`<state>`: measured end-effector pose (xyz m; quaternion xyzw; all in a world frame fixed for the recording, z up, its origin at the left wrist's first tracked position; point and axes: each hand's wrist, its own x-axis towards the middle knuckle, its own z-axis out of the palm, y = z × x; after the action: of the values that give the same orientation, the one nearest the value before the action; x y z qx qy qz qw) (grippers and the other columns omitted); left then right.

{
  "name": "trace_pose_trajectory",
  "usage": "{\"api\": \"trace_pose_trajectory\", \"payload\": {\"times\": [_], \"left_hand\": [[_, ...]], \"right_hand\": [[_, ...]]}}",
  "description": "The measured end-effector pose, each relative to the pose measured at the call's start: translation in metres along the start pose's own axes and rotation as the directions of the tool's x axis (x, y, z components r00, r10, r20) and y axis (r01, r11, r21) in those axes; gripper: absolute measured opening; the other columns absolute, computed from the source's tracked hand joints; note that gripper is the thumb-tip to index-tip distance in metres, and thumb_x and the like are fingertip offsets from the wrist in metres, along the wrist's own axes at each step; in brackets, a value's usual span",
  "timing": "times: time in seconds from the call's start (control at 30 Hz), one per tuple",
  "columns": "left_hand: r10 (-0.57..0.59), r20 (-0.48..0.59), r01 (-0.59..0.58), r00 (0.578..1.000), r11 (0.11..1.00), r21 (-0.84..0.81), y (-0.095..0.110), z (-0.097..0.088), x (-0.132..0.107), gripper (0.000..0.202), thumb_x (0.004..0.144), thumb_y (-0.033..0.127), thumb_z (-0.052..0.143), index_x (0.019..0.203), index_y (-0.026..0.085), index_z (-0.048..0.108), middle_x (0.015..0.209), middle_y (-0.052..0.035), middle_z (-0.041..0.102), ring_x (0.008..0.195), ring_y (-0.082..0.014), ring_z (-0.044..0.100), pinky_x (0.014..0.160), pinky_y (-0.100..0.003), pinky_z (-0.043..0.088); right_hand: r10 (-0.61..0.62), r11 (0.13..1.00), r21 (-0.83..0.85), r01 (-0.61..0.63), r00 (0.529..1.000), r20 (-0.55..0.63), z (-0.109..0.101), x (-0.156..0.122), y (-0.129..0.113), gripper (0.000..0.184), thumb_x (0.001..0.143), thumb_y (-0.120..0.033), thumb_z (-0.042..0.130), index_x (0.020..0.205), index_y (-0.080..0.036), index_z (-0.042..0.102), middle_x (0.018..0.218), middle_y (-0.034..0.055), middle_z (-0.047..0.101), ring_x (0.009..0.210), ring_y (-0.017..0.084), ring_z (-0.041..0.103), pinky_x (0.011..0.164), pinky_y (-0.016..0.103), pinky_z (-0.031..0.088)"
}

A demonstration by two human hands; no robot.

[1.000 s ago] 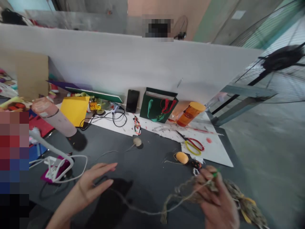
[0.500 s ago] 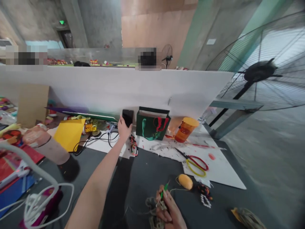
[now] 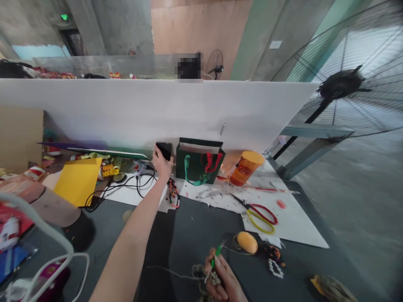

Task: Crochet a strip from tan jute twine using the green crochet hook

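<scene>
1. Reaching forward, the left hand (image 3: 162, 165) is gripping a black phone (image 3: 164, 150) by its lower end, its fingers closed around it, and the phone is standing upright close to a white wall (image 3: 157, 113).
2. Pinching a thin green tool (image 3: 216, 255) between thumb and fingers, the right hand (image 3: 220, 279) is also clutching a tangle of twine (image 3: 204, 272), and a loose strand is trailing left across the dark table (image 3: 195, 218).
3. Lying near the right hand are an orange egg-shaped lump (image 3: 247, 242), a string of white beads (image 3: 276, 268) and a dry straw bundle (image 3: 332, 289).
4. Standing just right of the phone, a green paper bag (image 3: 197, 165) and an orange bottle (image 3: 246, 168) are bordering a stained white sheet (image 3: 302, 233), with red-and-yellow scissors (image 3: 260, 216) lying on it.
5. Judging by the hands, the step under way seems to be handling the phone while the other hand is pinching the twine; any move of the phone is calling for a steady grip, since the bag stands so close.
</scene>
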<state>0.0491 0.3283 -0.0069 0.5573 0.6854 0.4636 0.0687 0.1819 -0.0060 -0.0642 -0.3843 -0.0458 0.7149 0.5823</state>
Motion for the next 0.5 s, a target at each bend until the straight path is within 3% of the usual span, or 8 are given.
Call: {"api": "trace_pose_trajectory", "payload": {"times": [0.1, 0.33, 0.5], "left_hand": [[0.002, -0.008, -0.002, 1.000, 0.999, -0.032, -0.001, 0.001, 0.001, 0.052, 0.093, 0.035, 0.065, 0.142, 0.021, 0.050, 0.150, -0.0136, 0.048, 0.131, -0.0348, 0.051, 0.105, -0.061, 0.044], [-0.004, 0.007, 0.005, 1.000, 0.986, -0.166, -0.009, -0.001, 0.000, 0.055, 0.092, 0.034, 0.066, 0.143, 0.021, 0.050, 0.153, -0.0143, 0.045, 0.135, -0.0362, 0.047, 0.108, -0.062, 0.041], [-0.036, 0.088, 0.061, 0.995, 0.951, -0.304, -0.032, -0.011, -0.006, 0.044, 0.094, 0.034, 0.064, 0.134, 0.019, 0.056, 0.140, -0.0128, 0.057, 0.119, -0.0303, 0.060, 0.098, -0.054, 0.052]], "right_hand": [[-0.004, 0.999, -0.033, 0.003, 0.999, -0.043, 0.002, 0.000, 0.000, 0.046, 0.054, -0.046, 0.098, 0.080, -0.018, 0.073, 0.059, -0.0020, 0.066, 0.035, -0.004, 0.027, 0.037, 0.011, 0.020], [-0.016, 0.998, -0.054, 0.016, 1.000, 0.004, -0.001, 0.001, -0.001, 0.045, 0.055, -0.047, 0.098, 0.078, -0.018, 0.073, 0.061, -0.0018, 0.069, 0.034, -0.006, 0.020, 0.037, 0.011, 0.018], [-0.004, 0.998, -0.059, 0.005, 1.000, 0.031, -0.020, 0.015, 0.010, 0.046, 0.058, -0.048, 0.096, 0.082, -0.019, 0.070, 0.064, -0.0013, 0.070, 0.032, -0.005, 0.019, 0.035, 0.012, 0.018]]}}
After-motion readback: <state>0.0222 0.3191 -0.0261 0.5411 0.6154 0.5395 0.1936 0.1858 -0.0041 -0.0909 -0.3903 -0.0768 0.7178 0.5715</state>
